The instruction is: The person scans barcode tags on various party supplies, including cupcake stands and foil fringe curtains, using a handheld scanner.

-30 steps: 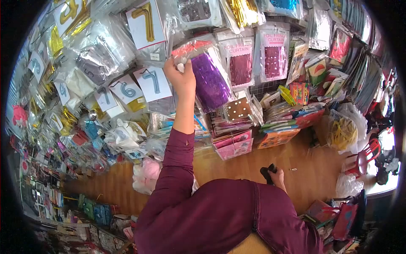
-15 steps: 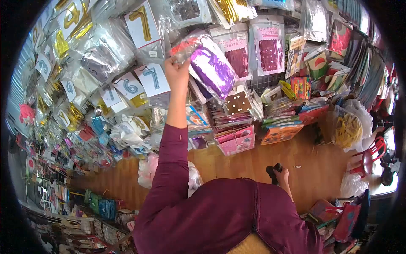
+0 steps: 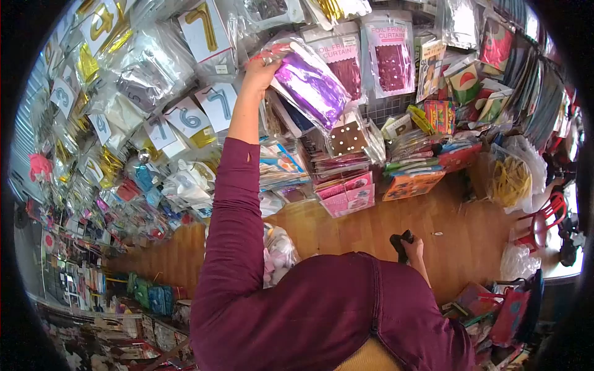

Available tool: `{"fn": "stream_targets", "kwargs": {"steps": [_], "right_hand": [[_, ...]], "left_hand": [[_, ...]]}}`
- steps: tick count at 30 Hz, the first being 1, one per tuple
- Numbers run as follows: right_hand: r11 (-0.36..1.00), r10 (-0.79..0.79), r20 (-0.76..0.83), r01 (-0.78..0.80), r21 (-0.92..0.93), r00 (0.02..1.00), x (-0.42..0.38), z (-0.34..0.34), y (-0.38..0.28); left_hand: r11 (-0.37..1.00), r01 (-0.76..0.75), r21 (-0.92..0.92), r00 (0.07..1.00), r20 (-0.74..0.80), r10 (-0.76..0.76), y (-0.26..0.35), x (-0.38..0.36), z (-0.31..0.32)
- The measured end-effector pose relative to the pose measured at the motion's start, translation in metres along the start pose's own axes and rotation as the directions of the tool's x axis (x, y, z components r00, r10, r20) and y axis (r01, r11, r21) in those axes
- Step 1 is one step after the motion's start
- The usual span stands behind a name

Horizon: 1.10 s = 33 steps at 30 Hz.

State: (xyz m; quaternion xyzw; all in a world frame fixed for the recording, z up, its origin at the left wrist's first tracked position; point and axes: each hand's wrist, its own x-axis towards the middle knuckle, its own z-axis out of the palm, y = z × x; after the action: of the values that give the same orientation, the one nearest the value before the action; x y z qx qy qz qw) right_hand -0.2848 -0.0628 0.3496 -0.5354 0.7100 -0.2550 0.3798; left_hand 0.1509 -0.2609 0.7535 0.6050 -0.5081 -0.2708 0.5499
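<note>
My left hand (image 3: 261, 73) reaches up to the hanging rack, its fingers closed at the upper left corner of a clear bag with shiny purple foil (image 3: 311, 89). Orange-red material shows at the top of that bag. Beside it hang pink-labelled foil fringe curtain packets (image 3: 391, 59), and just below is a brown packet with white dots (image 3: 348, 140). Low over the wooden floor, my right hand (image 3: 414, 250) is closed around a small black object (image 3: 401, 245), whose details are too small to tell.
Number-balloon packets (image 3: 218, 105) crowd the rack at left. Pink packets (image 3: 348, 195) and an orange packet (image 3: 413, 185) stand low in front. On the right are a plastic bag with yellow contents (image 3: 511, 182) and a red chair (image 3: 541, 224). Another filled bag (image 3: 279, 253) sits on the floor (image 3: 346, 232).
My left arm has shifted slightly left and up in the view, and the left hand has closed further over the purple bag's top. The purple bag has tilted a little.
</note>
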Motion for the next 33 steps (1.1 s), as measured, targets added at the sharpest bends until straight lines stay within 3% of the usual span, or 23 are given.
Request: {"fn": "stream_targets", "kwargs": {"steps": [3, 5, 7, 9, 10, 11, 12, 14, 16, 17, 18, 19, 21, 22, 23, 25, 27, 29, 30, 31, 32, 33], "right_hand": [[1.0, 0.012, -0.004, -0.012, 0.022, 1.0, -0.003, -0.004, -0.004], [0.999, 0.036, 0.015, -0.036, 0.038, 0.999, 0.002, -0.001, 0.001], [0.954, 0.14, 0.008, -0.137, 0.267, 0.99, 0.01, 0.004, 0.011], [0.847, 0.024, -0.192, 0.082, 0.525, 0.981, 0.019, 0.001, -0.002], [0.781, 0.014, -0.297, 0.175, 0.599, 0.955, 0.011, -0.014, -0.043], [0.706, 0.021, -0.399, 0.269, 0.655, 0.917, 0.001, -0.035, -0.093], [0.562, -0.103, -0.453, 0.428, 0.708, 0.886, 0.002, -0.049, -0.121], [0.433, -0.175, -0.553, 0.568, 0.7, 0.815, -0.011, -0.077, -0.19], [0.499, -0.365, -0.679, 0.749, 0.435, 0.638, -0.018, -0.09, -0.234], [0.559, -0.586, -0.626, 0.816, 0.146, 0.514, -0.022, -0.1, -0.254], [0.497, -0.696, -0.631, 0.864, -0.08, 0.342, -0.03, -0.097, -0.279], [0.418, -0.817, -0.503, 0.89, -0.182, 0.281, -0.018, -0.085, -0.286], [0.437, -0.89, -0.176, 0.898, -0.057, 0.422, -0.035, -0.052, -0.305], [0.418, -0.907, -0.091, 0.903, -0.099, 0.41, -0.041, -0.04, -0.312], [0.389, -0.916, -0.132, 0.918, -0.075, 0.378, -0.041, -0.034, -0.312], [0.391, -0.921, -0.078, 0.902, -0.184, 0.383, -0.044, -0.031, -0.319], [0.377, -0.926, -0.101, 0.9, -0.216, 0.364, -0.035, -0.027, -0.326], [0.408, -0.912, -0.157, 0.884, -0.228, 0.38, -0.033, -0.032, -0.333], [0.413, -0.907, -0.188, 0.882, -0.227, 0.376, -0.029, -0.034, -0.339], [0.415, -0.903, -0.222, 0.881, -0.23, 0.368, -0.026, -0.034, -0.343], [0.41, -0.905, -0.218, 0.882, -0.23, 0.364, -0.025, -0.033, -0.344], [0.41, -0.906, -0.225, 0.88, -0.242, 0.36, -0.024, -0.033, -0.346]], "left_hand": [[0.997, -0.08, -0.009, 0.997, 0.014, 0.08, 0.018, -0.009, 0.001], [0.931, -0.276, -0.239, 0.953, 0.061, 0.298, 0.039, -0.037, 0.002], [0.919, -0.293, -0.264, 0.947, 0.049, 0.316, 0.039, -0.059, 0.006], [0.923, -0.187, -0.335, 0.98, -0.002, 0.198, 0.029, -0.079, 0.017], [0.968, -0.025, -0.25, 1.0, -0.017, 0.022, 0.026, -0.097, 0.029], [0.916, 0.003, -0.401, 0.999, 0.046, 0.017, 0.015, -0.111, 0.046], [0.927, 0.044, -0.372, 0.996, 0.094, -0.01, -0.022, -0.107, 0.055], [0.903, 0.124, -0.41, 0.985, 0.161, -0.062, -0.047, -0.133, 0.084], [0.901, 0.163, -0.402, 0.97, 0.234, -0.072, -0.063, -0.152, 0.108], [0.858, 0.213, -0.467, 0.964, 0.241, -0.109, -0.063, -0.164, 0.119], [0.808, 0.258, -0.529, 0.959, 0.245, -0.145, -0.06, -0.175, 0.127], [0.805, 0.269, -0.529, 0.954, 0.263, -0.146, -0.053, -0.184, 0.133], [0.697, 0.371, -0.613, 0.912, 0.383, -0.148, -0.037, -0.2, 0.133], [0.712, 0.264, -0.65, 0.915, 0.403, 0.029, -0.057, -0.207, 0.128], [0.715, 0.262, -0.648, 0.915, 0.402, 0.028, -0.073, -0.208, 0.124], [0.558, 0.379, -0.738, 0.875, 0.482, 0.042, -0.065, -0.21, 0.116], [0.611, 0.335, -0.717, 0.898, 0.44, 0.024, -0.061, -0.212, 0.109], [0.773, 0.296, -0.56, 0.878, 0.479, 0.01, -0.063, -0.216, 0.101], [0.742, 0.255, -0.62, 0.935, 0.353, -0.026, -0.053, -0.22, 0.106], [0.74, 0.251, -0.624, 0.938, 0.346, -0.027, -0.063, -0.218, 0.102], [0.935, -0.021, -0.353, 0.935, 0.324, 0.143, -0.082, -0.215, 0.094], [0.949, -0.312, -0.036, 0.882, 0.359, 0.304, -0.082, -0.213, 0.09]]}}
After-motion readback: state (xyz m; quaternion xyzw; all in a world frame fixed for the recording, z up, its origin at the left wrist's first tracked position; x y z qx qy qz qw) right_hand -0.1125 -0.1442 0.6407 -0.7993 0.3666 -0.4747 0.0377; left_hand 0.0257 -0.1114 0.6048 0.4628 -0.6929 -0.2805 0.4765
